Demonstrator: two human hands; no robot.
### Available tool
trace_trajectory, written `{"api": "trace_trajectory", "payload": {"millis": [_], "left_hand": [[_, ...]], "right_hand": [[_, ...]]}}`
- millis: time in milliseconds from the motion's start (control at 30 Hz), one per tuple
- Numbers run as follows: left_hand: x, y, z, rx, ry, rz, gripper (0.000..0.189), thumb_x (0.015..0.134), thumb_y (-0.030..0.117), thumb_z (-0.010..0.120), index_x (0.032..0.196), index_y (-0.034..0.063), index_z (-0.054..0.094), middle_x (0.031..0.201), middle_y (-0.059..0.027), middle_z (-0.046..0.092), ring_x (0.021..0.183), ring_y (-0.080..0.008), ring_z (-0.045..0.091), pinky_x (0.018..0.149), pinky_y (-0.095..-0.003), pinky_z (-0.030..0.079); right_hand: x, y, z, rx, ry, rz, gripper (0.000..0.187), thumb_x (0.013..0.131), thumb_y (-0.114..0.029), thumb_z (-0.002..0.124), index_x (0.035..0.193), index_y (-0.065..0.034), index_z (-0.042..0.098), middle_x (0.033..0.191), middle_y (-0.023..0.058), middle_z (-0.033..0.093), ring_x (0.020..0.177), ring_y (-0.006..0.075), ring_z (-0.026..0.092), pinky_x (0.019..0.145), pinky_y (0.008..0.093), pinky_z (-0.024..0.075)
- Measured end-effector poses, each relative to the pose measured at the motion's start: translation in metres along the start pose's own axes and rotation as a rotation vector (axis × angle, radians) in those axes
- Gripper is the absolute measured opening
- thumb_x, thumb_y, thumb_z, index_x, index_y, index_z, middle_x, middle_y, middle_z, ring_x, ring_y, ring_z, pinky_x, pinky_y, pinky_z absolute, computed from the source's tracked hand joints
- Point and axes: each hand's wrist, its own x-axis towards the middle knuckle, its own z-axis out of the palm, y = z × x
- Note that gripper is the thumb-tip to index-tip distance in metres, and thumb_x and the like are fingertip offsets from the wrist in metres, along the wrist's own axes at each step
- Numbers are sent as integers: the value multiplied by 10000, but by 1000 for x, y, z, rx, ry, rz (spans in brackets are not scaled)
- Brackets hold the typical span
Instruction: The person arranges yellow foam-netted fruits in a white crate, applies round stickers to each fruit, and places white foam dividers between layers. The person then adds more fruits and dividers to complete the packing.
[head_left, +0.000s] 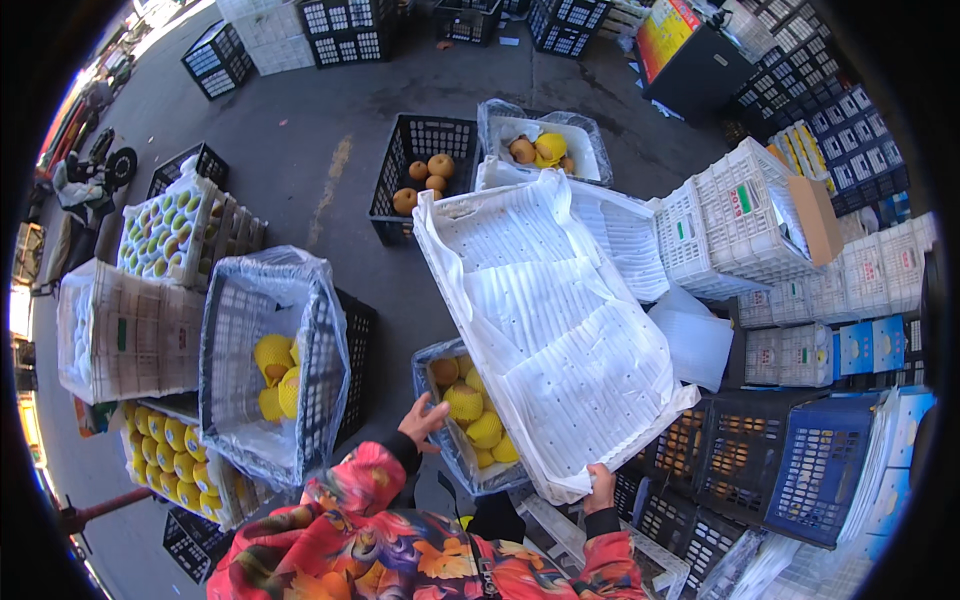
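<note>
My right hand (601, 487) grips the near corner of a shallow white plastic crate (686, 405) lined with white perforated foam sheets (555, 300). The crate is tilted and holds no fruit. My left hand (424, 424) has its fingers apart beside the left rim of a plastic-lined crate (450, 435); whether it touches the rim, I cannot tell. Inside that crate lie several round fruits in yellow foam nets (484, 429) and a bare brown fruit (444, 370). The white crate hides this crate's right part.
To the left stands a tall plastic-lined crate (330, 375) with netted fruit, beside stacked fruit crates (161, 341). Ahead are a black crate (384, 169) with brown fruits and a lined box (592, 154). White crates (739, 210) and black crates (742, 450) are stacked on the right.
</note>
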Motion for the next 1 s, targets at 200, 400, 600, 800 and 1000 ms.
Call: {"api": "trace_trajectory", "payload": {"millis": [200,400,600,800,1000], "left_hand": [[-81,-43,8,-515,260,395,828,791,292,807,1387,103,265,1292,-148,476,1139,-351,556,815,-626,515],[-220,-167,-50,-523,445,545,767,748,57,708,1373,46,263,1124,-158,536,974,-292,618,769,-476,570],[-305,-261,-93,-707,588,527,815,773,45,687,1436,138,222,1181,-119,531,1003,-283,622,781,-487,571],[-445,-292,-204,-1026,713,531,738,756,30,645,1392,41,271,1141,-165,540,1023,-319,615,769,-514,575],[-499,-321,-375,-1099,885,608,676,741,73,652,1343,4,352,1071,-141,563,956,-277,607,852,-419,518]], "right_hand": [[-142,23,-38,-302,-160,-64,171,739,-107,624,873,-6,587,833,31,569,752,173,560,716,323,451],[-206,31,-55,-616,-509,-278,130,745,-117,630,796,1,613,781,29,588,762,151,562,717,311,449],[-241,48,-47,-697,-666,-328,121,756,-85,600,807,23,578,801,39,583,773,173,546,747,330,433],[-407,74,109,-903,-770,-266,126,759,-94,616,768,19,561,778,35,555,717,164,521,695,325,425],[-471,186,235,-1075,-1133,-560,94,767,-73,641,802,14,637,757,138,632,756,285,617,698,373,467]]}}
